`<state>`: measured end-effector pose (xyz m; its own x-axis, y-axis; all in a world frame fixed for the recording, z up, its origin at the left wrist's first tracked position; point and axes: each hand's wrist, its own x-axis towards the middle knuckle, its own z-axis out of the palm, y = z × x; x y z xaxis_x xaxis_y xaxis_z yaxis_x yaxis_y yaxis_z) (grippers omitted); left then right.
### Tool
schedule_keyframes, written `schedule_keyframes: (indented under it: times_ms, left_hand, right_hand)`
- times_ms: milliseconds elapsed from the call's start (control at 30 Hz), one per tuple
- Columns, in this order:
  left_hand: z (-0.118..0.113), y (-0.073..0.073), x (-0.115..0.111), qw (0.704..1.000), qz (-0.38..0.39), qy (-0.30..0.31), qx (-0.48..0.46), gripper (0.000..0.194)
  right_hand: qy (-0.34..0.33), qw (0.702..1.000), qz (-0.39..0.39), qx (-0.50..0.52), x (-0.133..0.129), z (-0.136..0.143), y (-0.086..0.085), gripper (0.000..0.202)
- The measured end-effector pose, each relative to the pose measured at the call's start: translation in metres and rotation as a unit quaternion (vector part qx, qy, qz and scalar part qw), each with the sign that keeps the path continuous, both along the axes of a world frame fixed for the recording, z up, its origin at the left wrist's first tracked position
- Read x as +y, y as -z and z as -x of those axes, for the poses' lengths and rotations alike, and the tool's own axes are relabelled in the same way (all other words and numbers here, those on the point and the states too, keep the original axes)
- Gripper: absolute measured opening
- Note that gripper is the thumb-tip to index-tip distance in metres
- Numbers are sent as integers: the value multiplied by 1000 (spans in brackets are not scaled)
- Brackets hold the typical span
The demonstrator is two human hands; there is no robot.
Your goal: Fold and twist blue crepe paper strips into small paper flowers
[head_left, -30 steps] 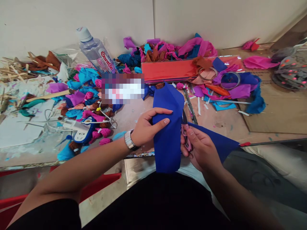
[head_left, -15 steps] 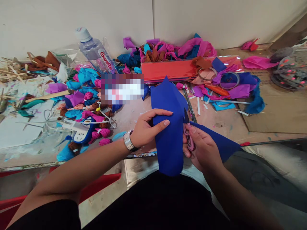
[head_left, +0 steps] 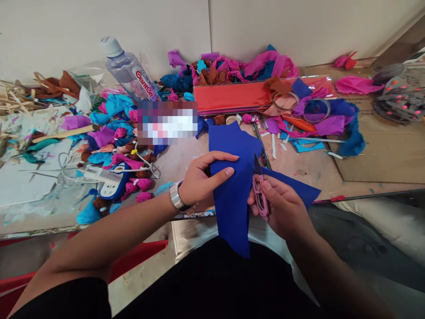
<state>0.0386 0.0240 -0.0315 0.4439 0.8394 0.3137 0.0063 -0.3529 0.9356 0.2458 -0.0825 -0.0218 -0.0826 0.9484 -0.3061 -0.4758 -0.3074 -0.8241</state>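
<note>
A dark blue sheet (head_left: 229,190), perhaps paper or thin cloth, hangs over the table's front edge, its lower end in front of the black shirt. My left hand (head_left: 207,177) grips it from the left, thumb and forefinger on its face. My right hand (head_left: 282,204) is closed on small pink scissors (head_left: 260,195), whose dark blades point up along the sheet's right edge. Another stretch of blue material (head_left: 295,184) reaches out to the right behind my right hand. Whether it joins the main sheet is hidden.
A clear bottle (head_left: 131,75) leans at the back left. Crumpled coloured pieces and a blue power socket (head_left: 114,186) lie left. Behind are a red packet (head_left: 229,98) and tape rolls (head_left: 317,110). Cardboard (head_left: 375,155) lies right.
The blue sheet's top point has folded down, and its lower end now hangs lower in a point. The stretch of blue on the right has drawn in. My right hand shifted slightly down.
</note>
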Motion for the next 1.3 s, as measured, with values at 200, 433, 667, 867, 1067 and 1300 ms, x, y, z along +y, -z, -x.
schedule_keyframes:
  times_ms: [200,433,667,867,1067,1300]
  left_hand:
    - [2,-1,-3,1000,-11,7,16,28]
    - [0,-3,-5,1000,-2,6,14,28]
    - [0,-5,-5,1000,-12,12,8,27]
    - [1,-3,-5,1000,-4,7,11,27]
    - [0,-3,-6,1000,-9,17,6,26]
    - [-1,-4,-6,1000,-1,6,11,26]
  right_hand:
    - [11,1000,15,23,6,5,-9,37]
    - [30,999,17,34,6,9,-7,36]
    - [37,999,-2,20,4,11,-8,35]
    - [43,999,-1,-1,3,11,-8,37]
    - [48,999,2,-11,4,12,-5,37]
    - [46,999,-3,-20,5,13,-4,37]
